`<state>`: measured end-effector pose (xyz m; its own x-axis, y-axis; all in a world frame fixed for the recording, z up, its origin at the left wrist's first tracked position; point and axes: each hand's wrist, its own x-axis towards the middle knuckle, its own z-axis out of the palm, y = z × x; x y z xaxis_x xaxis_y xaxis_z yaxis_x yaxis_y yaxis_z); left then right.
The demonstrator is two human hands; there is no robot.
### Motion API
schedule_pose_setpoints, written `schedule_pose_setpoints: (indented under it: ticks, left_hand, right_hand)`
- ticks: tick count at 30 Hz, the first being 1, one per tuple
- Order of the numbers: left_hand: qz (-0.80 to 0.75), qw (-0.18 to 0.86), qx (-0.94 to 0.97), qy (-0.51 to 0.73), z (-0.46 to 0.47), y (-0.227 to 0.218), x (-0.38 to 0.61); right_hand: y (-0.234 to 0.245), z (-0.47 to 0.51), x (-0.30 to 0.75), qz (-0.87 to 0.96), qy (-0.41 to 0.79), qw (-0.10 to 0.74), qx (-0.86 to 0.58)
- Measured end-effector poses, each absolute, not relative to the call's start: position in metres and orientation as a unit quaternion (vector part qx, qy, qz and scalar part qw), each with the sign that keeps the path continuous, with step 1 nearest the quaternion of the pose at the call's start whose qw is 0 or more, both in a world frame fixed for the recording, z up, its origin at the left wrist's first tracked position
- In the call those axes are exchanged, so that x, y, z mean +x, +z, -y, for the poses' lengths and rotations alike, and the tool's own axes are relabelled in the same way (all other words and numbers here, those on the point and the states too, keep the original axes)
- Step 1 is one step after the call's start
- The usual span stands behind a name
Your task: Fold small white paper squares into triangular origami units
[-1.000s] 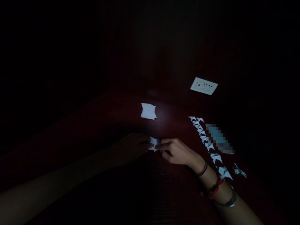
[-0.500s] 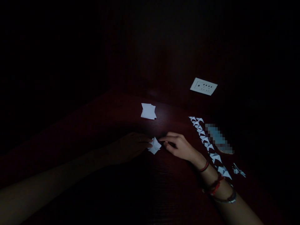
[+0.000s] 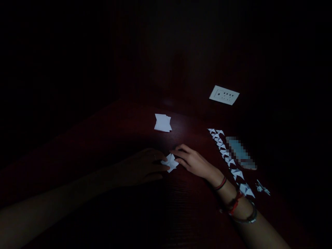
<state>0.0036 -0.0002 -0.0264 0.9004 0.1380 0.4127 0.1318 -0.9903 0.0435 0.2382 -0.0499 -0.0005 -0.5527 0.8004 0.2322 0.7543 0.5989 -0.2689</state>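
One small white paper square, creased and seemingly part-folded, lies on the dark red tabletop (image 3: pixel 190 133) between the hands: left hand (image 3: pixel 151 164) open, fingers spread over the left side of the small white paper square (image 3: pixel 171 160); right hand (image 3: pixel 192 162) loosely bent, thumb and forefinger at the right side, whether pinching cannot be told. Apparently complete: a row of folded white paper pieces (image 3: pixel 237 173) beside the right forearm. Seemingly left: a stack of white paper (image 3: pixel 163 122) beyond the hands, count unclear.

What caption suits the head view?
Dim light: left hand and right hand at a folded white paper on a dark tabletop.
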Motion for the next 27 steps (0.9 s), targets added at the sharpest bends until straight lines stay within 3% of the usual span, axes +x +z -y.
schedule_pose_setpoints:
  ticks: [10, 27]
  left_hand:
    - [-0.101, 0.078, 0.970, 0.208, -0.0083, -0.0286, -0.0017]
    - [-0.136, 0.041, 0.970, 0.195, -0.0006, -0.0268, 0.0075]
  right_hand:
    - [-0.0043, 0.0512, 0.2400, 0.873, 0.063, 0.174, -0.450]
    - [-0.0027, 0.0511, 0.2338, 0.869, 0.079, 0.210, -0.442]
